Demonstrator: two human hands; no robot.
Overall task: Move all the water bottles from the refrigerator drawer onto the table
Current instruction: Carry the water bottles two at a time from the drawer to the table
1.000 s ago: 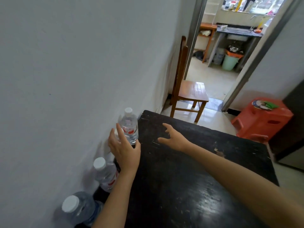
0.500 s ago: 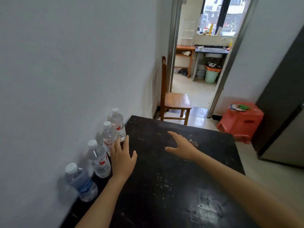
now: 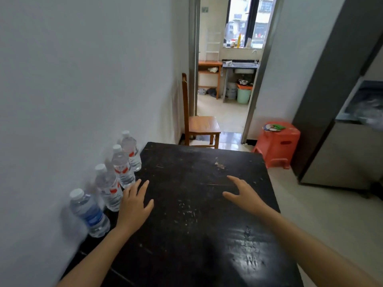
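Observation:
Several clear water bottles stand upright in a row along the wall on the left edge of the dark table point(image 3: 196, 204). The nearest bottle point(image 3: 89, 214) has a blue label; the others, such as the far one point(image 3: 130, 151), have red labels. My left hand point(image 3: 134, 204) hovers over the table just right of the row, fingers straight, holding nothing. Over the table's middle right, my right hand point(image 3: 244, 195) is spread and also empty. The refrigerator point(image 3: 342, 112) stands at the right, its open drawer point(image 3: 364, 104) showing blurred contents.
A wooden chair point(image 3: 201, 127) stands beyond the table's far edge by the wall. An orange plastic stool point(image 3: 277, 143) sits between table and refrigerator. A doorway behind leads to a kitchen with a green bin point(image 3: 243, 95).
My left hand let go of the far bottle and drew back from the row. The view pulled back and up, bringing the refrigerator into sight.

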